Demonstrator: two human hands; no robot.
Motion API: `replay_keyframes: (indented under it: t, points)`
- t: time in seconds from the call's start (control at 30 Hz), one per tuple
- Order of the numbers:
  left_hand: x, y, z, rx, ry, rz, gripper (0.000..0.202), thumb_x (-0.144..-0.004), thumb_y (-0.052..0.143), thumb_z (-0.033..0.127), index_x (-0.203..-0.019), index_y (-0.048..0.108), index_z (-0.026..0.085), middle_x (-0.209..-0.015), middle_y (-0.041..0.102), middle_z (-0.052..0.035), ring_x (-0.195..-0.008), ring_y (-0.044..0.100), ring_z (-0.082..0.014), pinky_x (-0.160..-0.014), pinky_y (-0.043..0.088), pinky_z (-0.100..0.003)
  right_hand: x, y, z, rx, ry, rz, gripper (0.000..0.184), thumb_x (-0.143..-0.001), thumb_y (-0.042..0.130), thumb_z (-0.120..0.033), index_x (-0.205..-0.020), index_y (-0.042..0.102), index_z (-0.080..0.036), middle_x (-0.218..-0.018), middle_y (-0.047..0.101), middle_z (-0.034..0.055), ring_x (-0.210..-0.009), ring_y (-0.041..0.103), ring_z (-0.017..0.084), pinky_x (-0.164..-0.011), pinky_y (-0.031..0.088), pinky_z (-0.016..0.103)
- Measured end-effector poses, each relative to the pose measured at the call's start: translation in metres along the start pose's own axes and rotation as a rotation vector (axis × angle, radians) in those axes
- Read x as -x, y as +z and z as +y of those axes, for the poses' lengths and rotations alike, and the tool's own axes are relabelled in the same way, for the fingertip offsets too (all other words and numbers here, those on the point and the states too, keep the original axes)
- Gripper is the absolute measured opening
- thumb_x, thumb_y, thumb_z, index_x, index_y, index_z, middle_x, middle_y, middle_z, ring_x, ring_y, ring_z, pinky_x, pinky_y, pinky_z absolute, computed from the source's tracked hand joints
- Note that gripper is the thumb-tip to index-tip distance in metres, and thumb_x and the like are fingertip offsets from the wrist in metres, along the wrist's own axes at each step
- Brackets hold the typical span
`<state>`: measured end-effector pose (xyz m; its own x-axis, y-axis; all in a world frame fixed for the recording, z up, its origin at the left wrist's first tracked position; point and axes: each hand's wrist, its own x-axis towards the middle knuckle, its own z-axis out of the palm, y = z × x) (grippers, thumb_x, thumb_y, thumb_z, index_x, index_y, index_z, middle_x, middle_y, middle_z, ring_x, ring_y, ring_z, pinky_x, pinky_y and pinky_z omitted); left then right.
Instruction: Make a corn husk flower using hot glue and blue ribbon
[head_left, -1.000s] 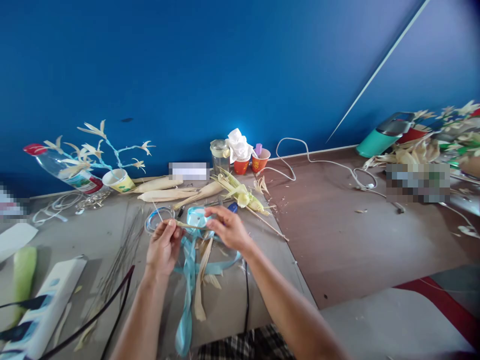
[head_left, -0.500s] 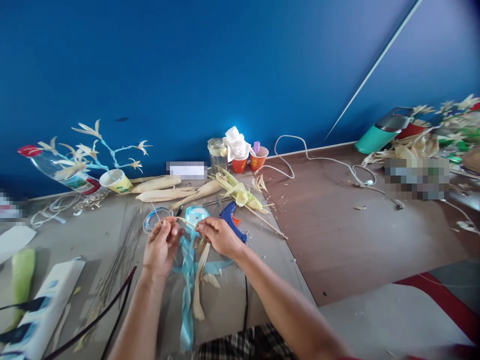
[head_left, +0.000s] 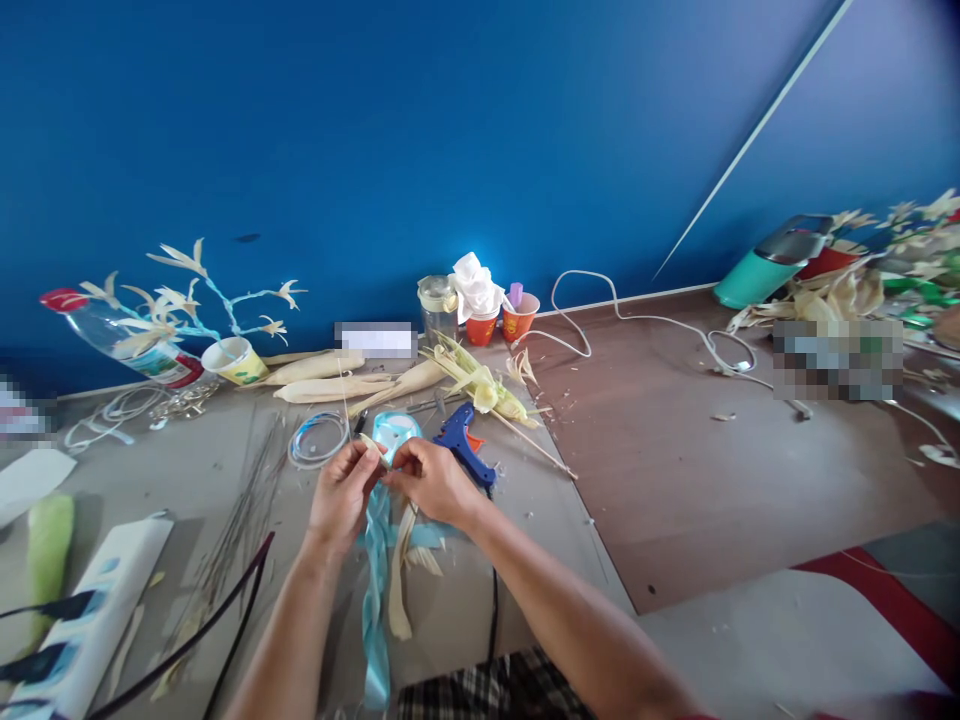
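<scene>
My left hand (head_left: 343, 493) and my right hand (head_left: 430, 481) meet over the grey table (head_left: 187, 500), both pinched on a small pale husk piece on a thin wire (head_left: 373, 446). A light blue ribbon (head_left: 375, 590) hangs down from between them, beside a long dry husk strip (head_left: 400, 580). A roll of the same ribbon (head_left: 393, 431) lies just behind my fingers. The blue glue gun (head_left: 465, 446) rests right of my right hand.
Corn husks (head_left: 330, 380), a wire coil (head_left: 318, 440), thin wires (head_left: 240, 510), paper cups (head_left: 517, 318), a jar (head_left: 437, 308) and a bottle holding a husk-flower branch (head_left: 142, 345) crowd the table. A white cable (head_left: 645, 325) crosses the brown floor. Black cords (head_left: 225, 620) run at the left.
My hands have drawn together and both now pinch the husk piece at one spot. My right hand came back off the ribbon roll, uncovering the glue gun.
</scene>
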<state>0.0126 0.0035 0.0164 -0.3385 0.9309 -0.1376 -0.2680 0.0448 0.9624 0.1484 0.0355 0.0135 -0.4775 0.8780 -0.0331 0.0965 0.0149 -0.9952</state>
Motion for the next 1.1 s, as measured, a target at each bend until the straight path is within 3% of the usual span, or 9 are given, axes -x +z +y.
replay_keyframes:
  t: [0.13,0.2,0.43,0.53,0.63,0.77,0.87,1.1]
  points:
    - [0.0,-0.001,-0.004,-0.096,0.005,0.003,0.026,-0.063,0.075,0.035,-0.063,0.06,0.013,-0.059,0.053,0.0023,-0.052,0.045,-0.0071,-0.047,0.036,-0.017,0.001,-0.001,-0.004,0.145,-0.002,-0.005,0.025,-0.066,0.07,-0.036,-0.062,0.053,-0.018,-0.056,0.047,-0.0051,-0.052,0.039,0.008,-0.05,0.027,0.021]
    - [0.0,-0.001,-0.004,-0.103,-0.012,-0.012,0.027,-0.063,0.075,0.035,-0.061,0.059,0.014,-0.059,0.053,0.002,-0.052,0.045,-0.0074,-0.046,0.036,-0.017,0.001,-0.002,-0.005,0.113,0.023,-0.011,0.028,-0.064,0.072,-0.036,-0.059,0.052,-0.017,-0.055,0.047,-0.0053,-0.052,0.038,0.007,-0.05,0.027,0.022]
    - [0.003,0.0,0.005,0.131,-0.08,-0.073,0.022,-0.058,0.079,0.028,-0.062,0.062,0.014,-0.059,0.055,0.0016,-0.055,0.05,-0.0082,-0.054,0.045,-0.02,-0.002,-0.006,-0.003,-0.62,0.233,-0.217,0.038,-0.056,0.075,-0.047,-0.059,0.054,-0.016,-0.046,0.042,-0.0073,-0.042,0.027,0.004,-0.043,0.018,0.022]
    - [0.005,0.002,0.008,0.162,-0.095,-0.096,0.02,-0.061,0.078,0.027,-0.063,0.063,0.014,-0.059,0.056,0.0015,-0.056,0.053,-0.0093,-0.058,0.047,-0.021,-0.003,-0.006,-0.001,-0.721,0.269,-0.244,0.039,-0.057,0.073,-0.049,-0.058,0.054,-0.015,-0.049,0.049,-0.004,-0.043,0.034,0.005,-0.044,0.023,0.021]
    - [0.005,0.004,0.005,0.13,-0.094,-0.112,0.022,-0.064,0.076,0.031,-0.065,0.062,0.014,-0.06,0.058,0.0005,-0.057,0.053,-0.0103,-0.057,0.046,-0.022,-0.005,-0.003,0.002,-0.567,0.22,-0.179,0.033,-0.068,0.064,-0.045,-0.06,0.054,-0.015,-0.048,0.047,-0.0046,-0.042,0.032,0.006,-0.044,0.023,0.021]
    - [0.003,0.002,-0.005,0.001,-0.074,-0.134,0.023,-0.065,0.075,0.032,-0.073,0.062,0.014,-0.066,0.059,-0.0004,-0.06,0.054,-0.0115,-0.057,0.044,-0.022,-0.003,0.002,0.005,-0.16,-0.024,0.001,0.027,-0.08,0.049,-0.033,-0.058,0.049,-0.017,-0.052,0.044,-0.0038,-0.05,0.035,0.008,-0.05,0.028,0.022]
    - [0.001,-0.002,-0.01,-0.069,-0.067,-0.138,0.022,-0.064,0.075,0.028,-0.074,0.061,0.014,-0.068,0.06,-0.0004,-0.062,0.054,-0.012,-0.058,0.043,-0.022,0.001,0.005,0.005,0.07,-0.131,0.064,0.022,-0.082,0.043,-0.025,-0.063,0.05,-0.017,-0.059,0.047,-0.002,-0.055,0.039,0.01,-0.053,0.03,0.022]
    - [0.001,-0.003,-0.005,0.016,-0.2,-0.171,0.022,-0.064,0.076,0.028,-0.071,0.062,0.013,-0.066,0.06,-0.0001,-0.061,0.055,-0.0112,-0.058,0.044,-0.022,0.001,0.004,0.005,-0.029,-0.121,0.085,0.031,-0.086,0.04,-0.037,-0.06,0.037,-0.018,-0.056,0.034,-0.0042,-0.053,0.031,0.008,-0.049,0.026,0.021]
